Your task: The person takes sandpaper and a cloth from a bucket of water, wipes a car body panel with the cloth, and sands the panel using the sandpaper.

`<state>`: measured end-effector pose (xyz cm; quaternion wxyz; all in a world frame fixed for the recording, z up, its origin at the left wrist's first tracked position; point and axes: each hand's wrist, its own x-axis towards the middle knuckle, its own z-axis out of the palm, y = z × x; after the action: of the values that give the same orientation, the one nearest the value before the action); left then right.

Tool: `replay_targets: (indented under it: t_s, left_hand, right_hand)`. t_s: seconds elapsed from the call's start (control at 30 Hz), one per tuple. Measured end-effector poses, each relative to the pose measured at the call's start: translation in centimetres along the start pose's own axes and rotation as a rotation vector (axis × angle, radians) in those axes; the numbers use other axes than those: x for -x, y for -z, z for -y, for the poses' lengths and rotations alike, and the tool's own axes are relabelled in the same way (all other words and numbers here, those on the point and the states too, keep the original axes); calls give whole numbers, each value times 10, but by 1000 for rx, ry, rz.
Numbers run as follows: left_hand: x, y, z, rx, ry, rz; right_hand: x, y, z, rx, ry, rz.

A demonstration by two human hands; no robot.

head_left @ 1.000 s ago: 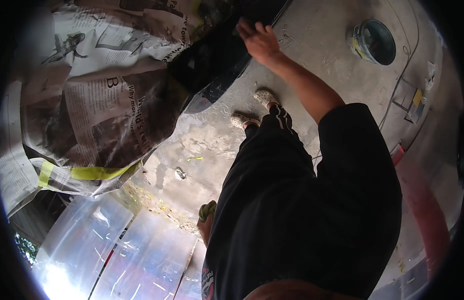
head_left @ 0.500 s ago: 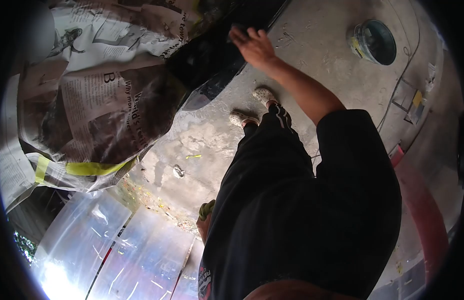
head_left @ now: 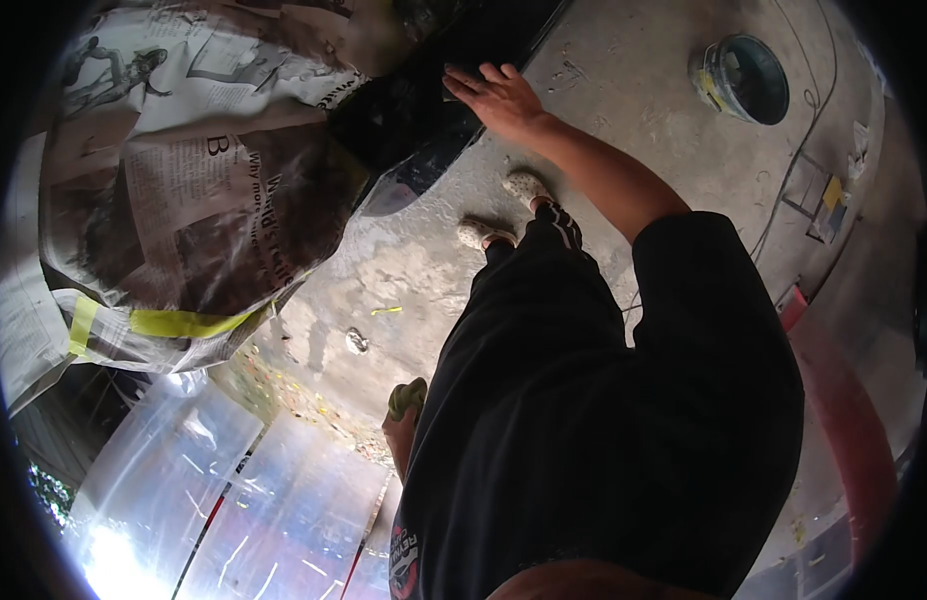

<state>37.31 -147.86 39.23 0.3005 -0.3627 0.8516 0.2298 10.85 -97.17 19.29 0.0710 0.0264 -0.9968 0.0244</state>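
Note:
My right hand (head_left: 499, 103) reaches out over a glossy black car panel (head_left: 404, 110), its fingers bent against the surface. A small dark, flat piece seems to lie under the fingertips; its kind cannot be made out. Low at my left side, my left hand (head_left: 401, 432) is closed around a bunched green cloth (head_left: 408, 397). Newspaper sheets (head_left: 199, 215) cover the part beside the black panel, fixed with yellow-green masking tape (head_left: 189, 324) along the lower edge.
A dark bucket (head_left: 749, 80) stands on the concrete floor (head_left: 624, 90) at upper right. Cables (head_left: 814, 120) run near it. A red curved panel (head_left: 839, 420) lies at right. Translucent sheeting (head_left: 284, 510) spreads at lower left. A crumpled white scrap (head_left: 357, 341) lies near my feet.
My right hand has shifted slightly left and down along the black panel. My left hand with the green cloth has risen a little and shows more.

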Motion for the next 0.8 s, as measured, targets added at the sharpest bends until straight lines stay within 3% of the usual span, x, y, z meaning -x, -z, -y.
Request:
replay_targets:
  t_s: [0.03, 0.13, 0.23, 0.37, 0.53, 0.6, 0.73, 0.8]
  left_hand:
    - [-4, 1, 7, -9, 4, -7]
    - [-8, 0, 23, -29, 31, -23]
    - [0, -1, 13, 4, 41, 16]
    - [-2, -7, 11, 33, 53, 30]
    - [29, 0, -43, 74, 71, 7]
    - [11, 0, -11, 53, 67, -19]
    - [9, -8, -17, 103, 47, 24]
    - [13, -10, -29, 147, 21, 67]
  right_hand:
    - [-1, -1, -13, -16, 19, -9]
    - [-14, 9, -59, 37, -279, -12]
    - [-13, 12, -32, 28, -287, 37]
    - [16, 4, 32, -130, -55, 92]
    - [4, 16, -37, 40, -202, 93]
    - [8, 14, -29, 53, -293, 77]
    - [43, 14, 61, -150, -70, 167]
    - [47, 15, 53, -135, -2, 147]
